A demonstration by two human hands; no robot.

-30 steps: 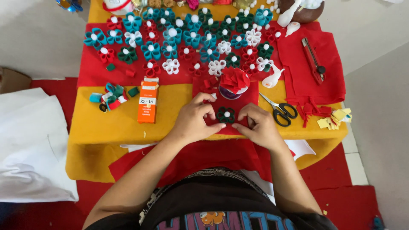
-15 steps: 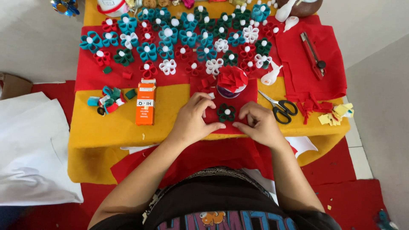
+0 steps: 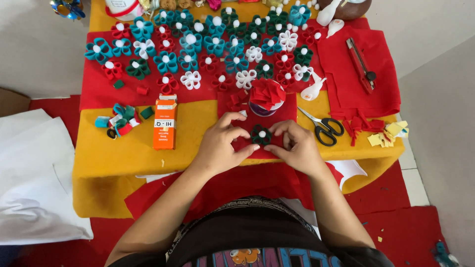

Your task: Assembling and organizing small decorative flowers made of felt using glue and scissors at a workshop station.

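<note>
Orange carton: orange rectangular cardboard carton (image 3: 165, 121) lies flat, long axis toward the yellow felt-covered table's (image 3: 123, 153) far edge.
Left hand: left hand (image 3: 221, 146) pinches the flower's left side.
Flower: dark green looped felt flower with white pompom centre (image 3: 261, 134), near front edge, faces up.
Right hand: right hand (image 3: 295, 146) pinches its right side.
Cup: small round cup (image 3: 266, 99) holds red felt scraps.
Scissors: black-handled scissors (image 3: 324, 125), blades toward far edge.

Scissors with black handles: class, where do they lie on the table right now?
In the head view the scissors lie on the yellow cloth to the right of the right hand, just below the white glue bottle.
</note>
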